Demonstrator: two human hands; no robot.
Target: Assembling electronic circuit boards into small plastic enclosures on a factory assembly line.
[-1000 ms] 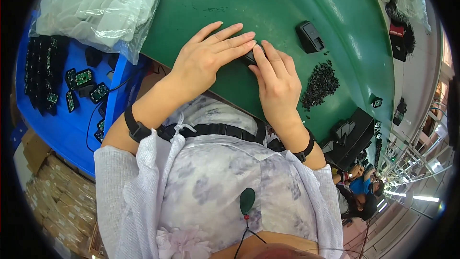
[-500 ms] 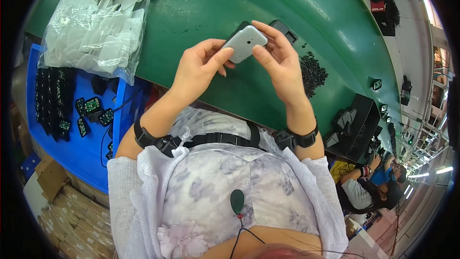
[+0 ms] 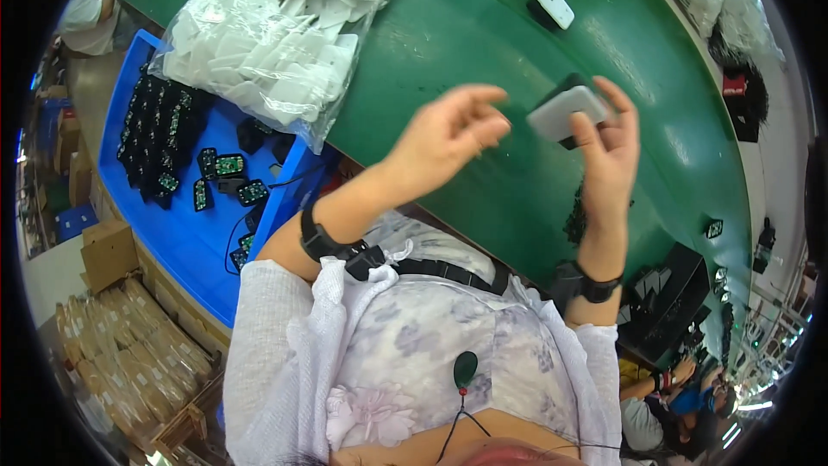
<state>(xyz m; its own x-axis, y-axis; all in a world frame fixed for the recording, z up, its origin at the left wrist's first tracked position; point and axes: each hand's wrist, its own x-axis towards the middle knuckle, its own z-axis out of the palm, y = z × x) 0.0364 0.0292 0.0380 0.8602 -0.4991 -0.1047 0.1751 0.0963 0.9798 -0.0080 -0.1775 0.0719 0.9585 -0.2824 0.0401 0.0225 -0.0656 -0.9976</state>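
Note:
My right hand (image 3: 611, 148) grips a small device with a light grey-white cover (image 3: 561, 115) and a dark body, thumb on the cover and fingers round its far edge. The device is tilted above the green table and a little blurred. To its left, my left hand (image 3: 448, 138) holds nothing; its fingers reach toward the device but stay apart from it, with thumb and forefinger spread. Below my right hand lies a pile of small black parts (image 3: 576, 214), partly hidden by the wrist.
A clear bag of white covers (image 3: 267, 43) lies on the table's left, over the edge of a blue bin (image 3: 164, 246) holding circuit boards in black housings (image 3: 228, 166). White-topped devices (image 3: 553, 5) sit at the far side. A black box (image 3: 668, 302) stands right, near another person (image 3: 681, 401).
My left hand has let go of the device, and my right hand has carried it right. The whole view has shifted, showing more of the left side and more white-topped devices at the far side.

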